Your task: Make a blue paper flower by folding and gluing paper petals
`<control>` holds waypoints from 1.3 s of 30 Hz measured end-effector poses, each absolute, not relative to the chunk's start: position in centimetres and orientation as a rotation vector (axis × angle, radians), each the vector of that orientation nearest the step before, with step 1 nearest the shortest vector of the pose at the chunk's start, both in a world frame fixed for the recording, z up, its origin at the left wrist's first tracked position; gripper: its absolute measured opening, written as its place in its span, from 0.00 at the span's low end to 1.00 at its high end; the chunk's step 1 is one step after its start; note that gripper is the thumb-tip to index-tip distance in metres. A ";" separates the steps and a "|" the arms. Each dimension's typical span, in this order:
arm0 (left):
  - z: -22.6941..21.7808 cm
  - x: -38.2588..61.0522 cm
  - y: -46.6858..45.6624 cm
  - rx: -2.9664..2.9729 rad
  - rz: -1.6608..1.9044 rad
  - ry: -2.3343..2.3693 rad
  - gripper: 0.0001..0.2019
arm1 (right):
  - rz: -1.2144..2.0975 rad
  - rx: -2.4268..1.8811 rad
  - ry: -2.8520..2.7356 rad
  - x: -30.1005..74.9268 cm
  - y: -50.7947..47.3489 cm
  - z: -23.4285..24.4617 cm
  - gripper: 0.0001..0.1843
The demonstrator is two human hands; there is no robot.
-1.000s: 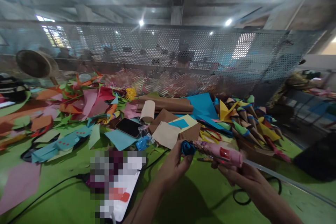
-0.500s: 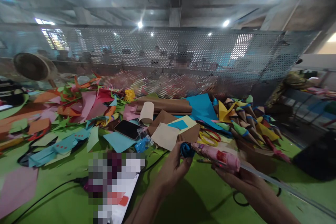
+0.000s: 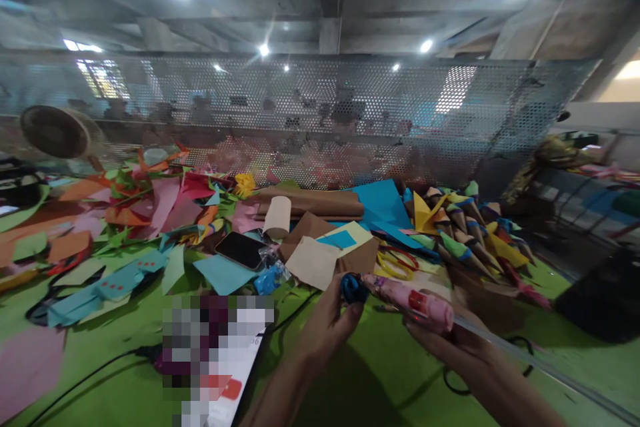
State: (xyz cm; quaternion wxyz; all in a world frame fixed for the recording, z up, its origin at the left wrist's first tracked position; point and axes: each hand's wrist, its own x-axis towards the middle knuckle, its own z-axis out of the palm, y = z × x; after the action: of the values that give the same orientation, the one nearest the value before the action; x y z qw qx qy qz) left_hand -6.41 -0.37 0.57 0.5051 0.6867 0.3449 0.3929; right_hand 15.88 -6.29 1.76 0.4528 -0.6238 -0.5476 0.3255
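Observation:
My left hand (image 3: 327,323) is closed around a small dark blue rolled paper piece (image 3: 354,288), which looks like a rosette. My right hand (image 3: 453,340) grips a pink glue gun (image 3: 415,303) with a long clear glue stick (image 3: 540,363) running out of its back end toward the lower right. The gun's nozzle points left and meets or nearly meets the edge of the blue paper; I cannot tell if it touches. A beige paper sheet (image 3: 315,263) lies just beyond my left hand.
Loose coloured paper (image 3: 170,200) covers the far left. Also on the green table (image 3: 370,387) are a phone (image 3: 239,250), yellow-handled scissors (image 3: 397,263), paper cones (image 3: 470,223) and a white pad or screen (image 3: 240,353), partly blurred. A perforated metal screen (image 3: 300,107) stands behind.
The whole view has shifted slightly left. Both hands keep the same hold, with the nozzle still at the blue paper.

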 end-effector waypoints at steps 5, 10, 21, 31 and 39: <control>-0.1 -6.2 -0.1 1.657 0.974 0.797 0.25 | 0.887 -1.522 -1.395 15.7 -6.1 1.9 0.36; -0.2 -6.2 -0.1 1.643 0.975 0.821 0.26 | 0.768 -1.579 -1.416 16.2 -6.4 1.8 0.36; -0.3 -6.1 -0.1 1.651 0.981 0.858 0.25 | 0.701 -1.556 -1.469 16.1 -6.8 2.5 0.30; -0.1 -6.3 -0.2 1.669 0.953 0.857 0.25 | 0.703 -1.513 -1.575 15.6 -6.8 3.5 0.25; -0.2 -6.1 -0.2 1.634 0.955 0.889 0.25 | 0.818 -1.491 -1.372 15.3 -6.9 3.1 0.28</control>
State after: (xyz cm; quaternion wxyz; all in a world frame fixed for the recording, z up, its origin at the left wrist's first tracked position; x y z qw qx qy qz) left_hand -6.11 -0.19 -0.21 0.5014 0.6762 0.3677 0.3952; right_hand 15.33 -6.92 3.13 0.4600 -0.6059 -0.5575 0.3324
